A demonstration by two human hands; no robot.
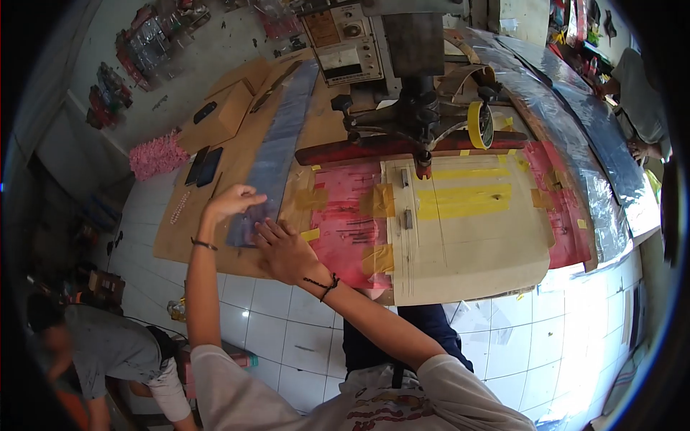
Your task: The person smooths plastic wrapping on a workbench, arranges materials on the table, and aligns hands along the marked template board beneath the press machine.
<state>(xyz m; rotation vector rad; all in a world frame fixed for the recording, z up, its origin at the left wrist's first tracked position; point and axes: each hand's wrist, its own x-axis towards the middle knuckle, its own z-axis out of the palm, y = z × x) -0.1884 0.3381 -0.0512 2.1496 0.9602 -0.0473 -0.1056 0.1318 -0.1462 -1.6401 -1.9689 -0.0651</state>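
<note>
A long stack or strip of bluish, see-through plastic sheet (279,133) lies on the brown board to my left. Over its near part is my left hand (233,201), fingers half bent and a little apart, with no object visible in them. My right hand (286,250) rests palm down at the strip's near right edge, fingers stretched out. Beside it on the right is a red sheet (345,244) patched with brown tape. A tan board (481,251) with yellow tape strips and two small metal blocks sits under the machine's press head (413,144).
A control box (341,43) stands behind the press. A yellow tape roll (480,126) hangs on its right knob. Phones (208,167), a pink bundle (159,154) and cardboard (223,115) lie on the left. Other people are at lower left and far right, beside plastic-covered sheets (575,136).
</note>
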